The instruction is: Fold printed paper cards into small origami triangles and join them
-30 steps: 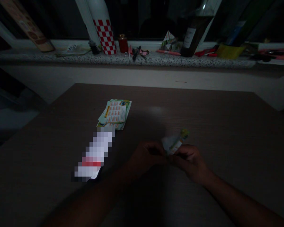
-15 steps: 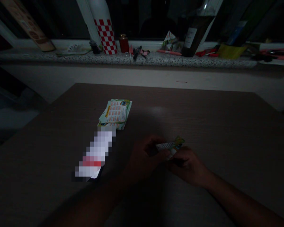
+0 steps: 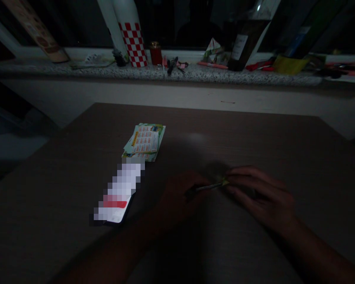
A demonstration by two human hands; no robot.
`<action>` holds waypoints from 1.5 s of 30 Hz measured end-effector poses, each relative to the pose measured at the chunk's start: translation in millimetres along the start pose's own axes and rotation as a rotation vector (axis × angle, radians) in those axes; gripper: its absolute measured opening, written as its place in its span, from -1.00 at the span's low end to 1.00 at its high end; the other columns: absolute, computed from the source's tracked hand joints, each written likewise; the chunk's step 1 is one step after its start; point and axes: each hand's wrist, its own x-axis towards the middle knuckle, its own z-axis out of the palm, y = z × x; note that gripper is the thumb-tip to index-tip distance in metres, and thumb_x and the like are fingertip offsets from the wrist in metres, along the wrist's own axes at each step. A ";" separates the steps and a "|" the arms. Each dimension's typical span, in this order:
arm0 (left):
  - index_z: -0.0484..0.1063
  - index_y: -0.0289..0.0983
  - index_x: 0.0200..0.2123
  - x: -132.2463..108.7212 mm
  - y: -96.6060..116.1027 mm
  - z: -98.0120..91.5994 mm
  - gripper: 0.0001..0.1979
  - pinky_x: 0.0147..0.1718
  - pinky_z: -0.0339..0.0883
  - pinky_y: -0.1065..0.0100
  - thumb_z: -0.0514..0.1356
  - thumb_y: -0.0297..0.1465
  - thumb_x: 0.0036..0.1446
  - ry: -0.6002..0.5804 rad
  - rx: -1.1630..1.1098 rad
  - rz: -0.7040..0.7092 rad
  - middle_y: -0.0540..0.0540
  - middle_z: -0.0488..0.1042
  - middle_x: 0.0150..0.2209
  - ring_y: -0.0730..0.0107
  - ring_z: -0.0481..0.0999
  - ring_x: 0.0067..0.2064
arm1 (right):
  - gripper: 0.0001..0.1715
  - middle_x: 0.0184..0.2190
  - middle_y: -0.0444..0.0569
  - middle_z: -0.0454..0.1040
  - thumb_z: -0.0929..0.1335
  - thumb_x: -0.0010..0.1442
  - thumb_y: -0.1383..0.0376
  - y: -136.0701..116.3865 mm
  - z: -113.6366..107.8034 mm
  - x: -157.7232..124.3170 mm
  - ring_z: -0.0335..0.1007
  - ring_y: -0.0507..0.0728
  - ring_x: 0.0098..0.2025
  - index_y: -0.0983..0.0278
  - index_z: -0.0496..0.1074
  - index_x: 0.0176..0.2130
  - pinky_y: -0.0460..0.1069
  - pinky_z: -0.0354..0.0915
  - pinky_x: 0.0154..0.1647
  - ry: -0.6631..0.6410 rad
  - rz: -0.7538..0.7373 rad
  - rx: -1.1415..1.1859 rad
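Observation:
My left hand point(image 3: 182, 197) is closed, pinching a small printed paper slip point(image 3: 208, 187) between thumb and fingers. The slip is seen nearly edge-on, with a yellow-green end pointing right. At that end, the fingertips and thumb of my right hand point(image 3: 263, 195) close around the tip. Farther off to the left lies a loose stack of printed cards point(image 3: 143, 142) with rows of orange and blue print. A lit phone point(image 3: 121, 207), its screen mostly blurred out, rests on the table just below the stack.
The brown wooden table point(image 3: 254, 138) reaches to the wall under a window. On the speckled stone sill point(image 3: 100, 71) stand a red-and-white checkered bottle point(image 3: 134, 45), a small red jar point(image 3: 156, 54), a dark labelled bottle point(image 3: 239, 47), a yellow pot point(image 3: 290, 65) and pens.
My right hand has shifted right and its fingers have straightened along the slip's end. The slip has turned from showing its printed face to nearly edge-on. My left hand stays almost in place.

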 end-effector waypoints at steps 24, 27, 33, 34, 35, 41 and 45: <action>0.43 -0.24 -0.20 -6.2 -2.8 1.8 -0.88 -0.23 0.33 0.36 0.13 -0.45 0.20 0.021 0.147 0.192 -0.09 0.51 -0.24 0.36 0.48 -0.21 | -0.77 -0.30 0.01 0.55 0.37 0.16 0.43 -6.9 -3.4 4.0 0.51 0.10 -0.29 0.24 0.46 -0.14 -0.04 0.46 -0.33 -0.178 -0.059 -0.031; 0.44 -0.23 -0.23 -6.4 -1.2 2.2 -0.89 -0.24 0.33 0.34 0.13 -0.44 0.19 0.026 0.139 0.164 -0.09 0.51 -0.25 0.35 0.48 -0.23 | -0.75 -0.29 0.00 0.55 0.38 0.16 0.44 -7.3 -2.9 3.7 0.52 0.11 -0.28 0.21 0.48 -0.14 -0.04 0.46 -0.33 -0.144 -0.046 -0.011; 0.39 -0.27 -0.19 -7.5 4.7 3.7 -0.84 -0.24 0.33 0.35 0.19 -0.44 0.11 0.001 0.007 0.125 -0.08 0.48 -0.27 0.38 0.47 -0.26 | -0.74 -0.28 0.01 0.51 0.38 0.16 0.47 -8.9 -3.2 3.7 0.51 0.07 -0.29 0.24 0.49 -0.13 -0.09 0.45 -0.35 -0.135 -0.077 0.036; 0.38 -0.28 -0.16 -7.6 5.8 4.6 -0.80 -0.24 0.34 0.36 0.21 -0.42 0.10 -0.003 -0.022 0.088 -0.08 0.48 -0.26 0.38 0.47 -0.25 | -0.74 -0.28 0.01 0.50 0.38 0.16 0.47 -8.8 -2.8 3.3 0.51 0.07 -0.29 0.25 0.49 -0.13 -0.10 0.44 -0.36 -0.133 -0.089 0.048; 0.37 -0.28 -0.14 -7.7 6.6 5.7 -0.75 -0.24 0.34 0.37 0.23 -0.41 0.09 -0.010 -0.056 0.043 -0.08 0.49 -0.24 0.37 0.48 -0.24 | -0.74 -0.28 0.02 0.50 0.38 0.16 0.47 -8.6 -2.2 2.9 0.51 0.07 -0.29 0.26 0.49 -0.13 -0.10 0.44 -0.37 -0.136 -0.093 0.058; 0.43 -0.24 -0.13 -6.0 2.0 11.5 -0.81 -0.27 0.31 0.42 0.16 -0.42 0.16 -0.169 -0.090 -0.112 -0.05 0.55 -0.24 0.38 0.52 -0.25 | -0.78 -0.28 0.03 0.49 0.36 0.19 0.44 -10.0 1.8 4.1 0.50 0.07 -0.30 0.28 0.49 -0.13 -0.10 0.43 -0.38 -0.140 -0.098 0.081; 0.49 -0.25 -0.25 -5.7 -2.7 11.0 -0.85 -0.36 0.26 0.44 0.12 -0.40 0.21 -0.211 0.012 -0.094 -0.02 0.55 -0.37 0.41 0.50 -0.36 | -0.82 -0.33 0.01 0.52 0.35 0.21 0.42 -12.4 2.7 7.1 0.52 0.08 -0.31 0.26 0.49 -0.17 -0.09 0.46 -0.36 -0.117 -0.074 0.074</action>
